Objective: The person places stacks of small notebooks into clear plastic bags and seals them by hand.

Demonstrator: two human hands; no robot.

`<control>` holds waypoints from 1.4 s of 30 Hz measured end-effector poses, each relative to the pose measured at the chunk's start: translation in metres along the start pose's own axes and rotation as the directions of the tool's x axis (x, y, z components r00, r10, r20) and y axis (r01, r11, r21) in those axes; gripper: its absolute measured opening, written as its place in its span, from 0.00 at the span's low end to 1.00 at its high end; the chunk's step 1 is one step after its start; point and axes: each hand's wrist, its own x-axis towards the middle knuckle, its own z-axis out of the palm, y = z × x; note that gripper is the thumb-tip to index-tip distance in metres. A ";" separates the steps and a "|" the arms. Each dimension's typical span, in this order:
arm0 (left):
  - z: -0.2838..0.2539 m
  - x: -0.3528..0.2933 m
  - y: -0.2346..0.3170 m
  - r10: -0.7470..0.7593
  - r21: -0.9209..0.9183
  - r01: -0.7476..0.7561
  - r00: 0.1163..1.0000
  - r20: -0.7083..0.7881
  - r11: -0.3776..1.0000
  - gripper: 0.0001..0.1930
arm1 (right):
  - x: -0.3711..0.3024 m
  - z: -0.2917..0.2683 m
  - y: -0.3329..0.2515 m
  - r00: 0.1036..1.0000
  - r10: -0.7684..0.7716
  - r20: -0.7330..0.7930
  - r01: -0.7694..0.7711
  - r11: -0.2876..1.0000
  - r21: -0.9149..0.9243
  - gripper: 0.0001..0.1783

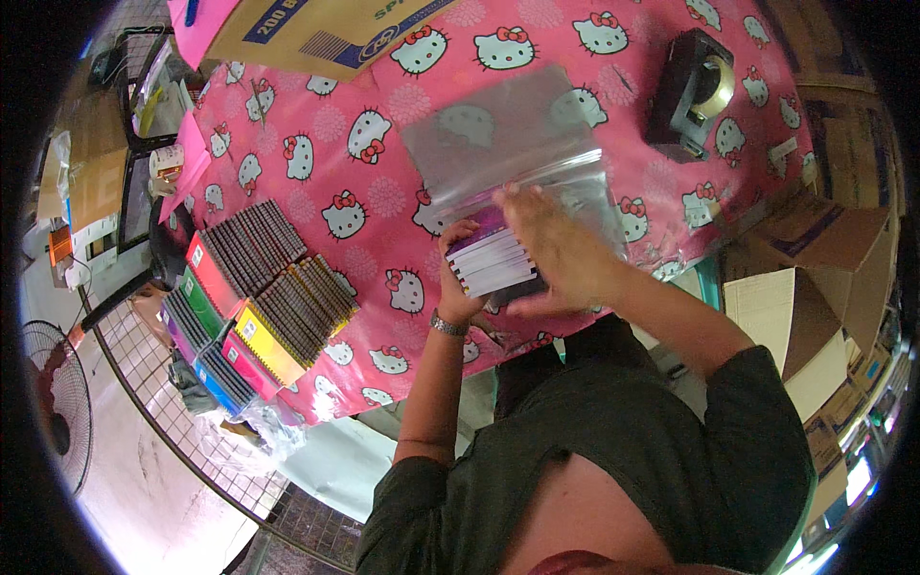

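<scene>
I have the left hand (462, 286) half-curled around a stack of notebooks (493, 264) at the clear plastic bag's (503, 125) near end, the right hand (565, 251) along the stack's right side, fingers nearly straight.

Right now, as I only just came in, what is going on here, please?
A person's left hand grips a small stack of white-paged pads; the right hand is spread at its right side. Clear plastic lies just beyond. Coloured spiral notebooks are gathered at the left, and a tape dispenser sits at the far right.
</scene>
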 end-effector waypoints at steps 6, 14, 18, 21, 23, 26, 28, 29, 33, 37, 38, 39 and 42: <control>-0.011 0.005 -0.006 0.053 -0.020 -0.051 0.987 0.150 0.999 0.45 | 0.008 0.025 -0.025 0.990 0.055 0.129 0.023 0.846 -0.533 0.51; -0.014 -0.027 0.033 0.042 0.477 0.124 0.946 -0.322 0.870 0.25 | 0.010 -0.004 0.024 0.638 0.749 -0.180 -0.721 0.663 0.201 0.45; 0.001 -0.042 0.001 0.044 0.659 -0.239 0.953 0.299 0.713 0.15 | 0.006 0.037 0.076 0.286 0.957 -0.043 -0.839 0.272 0.472 0.50; 0.013 -0.035 0.019 -0.059 0.728 -0.234 0.934 0.352 0.645 0.08 | 0.014 0.036 0.076 0.253 0.965 -0.062 -0.886 0.257 0.385 0.53; 0.012 -0.032 0.015 -0.071 0.729 -0.237 0.929 0.364 0.643 0.06 | 0.014 0.035 0.078 0.255 0.966 -0.046 -0.884 0.252 0.393 0.53; 0.006 -0.029 0.010 -0.097 0.687 -0.218 0.916 0.389 0.693 0.04 | 0.015 0.032 0.078 0.236 0.971 -0.027 -0.872 0.224 0.434 0.51; 0.006 -0.024 0.008 -0.143 0.707 -0.234 0.892 0.430 0.667 0.05 | 0.015 0.028 0.079 0.226 0.974 0.028 -0.856 0.185 0.483 0.50; 0.006 -0.021 0.008 -0.166 0.717 -0.243 0.878 0.449 0.654 0.05 | 0.013 0.026 0.079 0.259 0.965 -0.033 -0.836 0.241 0.493 0.49; 0.009 -0.020 0.018 -0.104 0.723 -0.311 0.879 0.466 0.617 0.04 | -0.006 0.006 0.068 0.302 0.953 -0.015 -0.754 0.249 0.608 0.39; 0.010 -0.021 0.015 -0.075 0.723 -0.334 0.880 0.470 0.604 0.06 | -0.068 0.007 0.057 0.563 0.728 -0.390 -0.665 0.680 0.309 0.24; 0.007 -0.019 0.011 -0.090 0.713 -0.322 0.876 0.474 0.622 0.07 | -0.083 0.018 0.053 0.731 0.599 -0.328 -0.592 0.795 0.133 0.21; 0.005 -0.018 0.007 -0.088 0.695 -0.316 0.873 0.479 0.646 0.08 | -0.096 0.030 0.049 0.863 0.452 -0.225 -0.471 0.882 -0.033 0.18; 0.003 -0.014 0.002 -0.126 0.664 -0.250 0.877 0.464 0.705 0.10 | -0.111 0.046 0.057 0.968 0.244 -0.060 -0.250 0.923 -0.292 0.13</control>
